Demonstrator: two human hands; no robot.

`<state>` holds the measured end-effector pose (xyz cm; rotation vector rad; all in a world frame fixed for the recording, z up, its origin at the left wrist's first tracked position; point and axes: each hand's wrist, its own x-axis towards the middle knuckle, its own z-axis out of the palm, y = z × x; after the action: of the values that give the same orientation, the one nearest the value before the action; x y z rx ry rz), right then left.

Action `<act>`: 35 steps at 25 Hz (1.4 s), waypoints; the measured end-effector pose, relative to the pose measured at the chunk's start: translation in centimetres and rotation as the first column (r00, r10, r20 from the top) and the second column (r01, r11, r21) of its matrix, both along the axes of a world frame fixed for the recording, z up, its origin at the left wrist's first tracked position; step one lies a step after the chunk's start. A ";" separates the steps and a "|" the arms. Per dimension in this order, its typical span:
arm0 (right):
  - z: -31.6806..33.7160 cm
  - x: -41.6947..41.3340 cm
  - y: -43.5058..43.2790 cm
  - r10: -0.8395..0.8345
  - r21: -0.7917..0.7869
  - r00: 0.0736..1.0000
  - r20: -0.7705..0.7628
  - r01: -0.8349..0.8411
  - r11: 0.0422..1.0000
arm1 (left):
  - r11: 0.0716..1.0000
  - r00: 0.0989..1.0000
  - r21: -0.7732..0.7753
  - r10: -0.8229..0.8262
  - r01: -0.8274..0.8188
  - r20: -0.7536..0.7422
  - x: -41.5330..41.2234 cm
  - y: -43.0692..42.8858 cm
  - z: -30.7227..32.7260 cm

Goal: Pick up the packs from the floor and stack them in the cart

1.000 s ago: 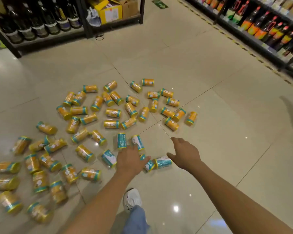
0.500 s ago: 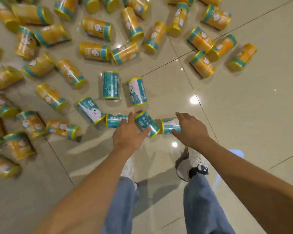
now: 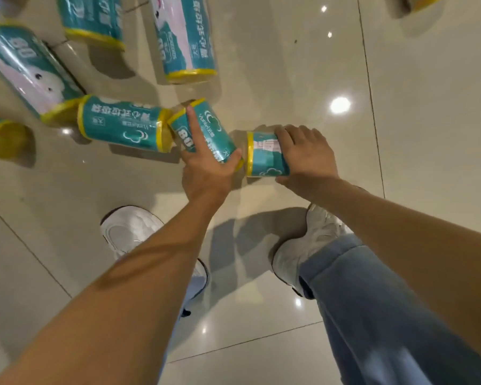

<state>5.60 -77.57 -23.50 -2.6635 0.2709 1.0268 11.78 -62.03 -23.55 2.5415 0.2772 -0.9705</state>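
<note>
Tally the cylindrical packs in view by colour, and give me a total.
Teal plastic-wrapped cylindrical packs: 6 (one gripped by the left hand, one by the right hand)
Mostly yellow cylindrical packs, cut off at the frame edges: 2
Total: 8

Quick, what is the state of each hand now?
Left hand: holds the tilted teal pack.
Right hand: holds the rightmost teal pack.
</note>
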 end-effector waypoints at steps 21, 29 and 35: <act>17.9 1.5 -1.7 -0.460 -0.046 0.888 0.020 0.460 0.886 | 0.970 1.000 -0.241 0.024 -0.024 -0.006 1.4 3.0 17.6; 40.4 7.5 2.1 -0.749 0.179 0.657 0.086 0.729 0.660 | 0.940 0.979 -0.342 0.089 -0.022 0.181 6.3 7.6 41.5; 55.4 12.7 7.6 -0.727 0.419 0.666 0.165 0.620 0.663 | 0.876 0.805 -0.422 0.416 -0.231 0.423 7.5 14.7 57.6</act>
<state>18.31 -69.99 31.93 -2.0651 0.8722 0.3363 19.29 -47.28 34.09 2.2050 0.3387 -0.1758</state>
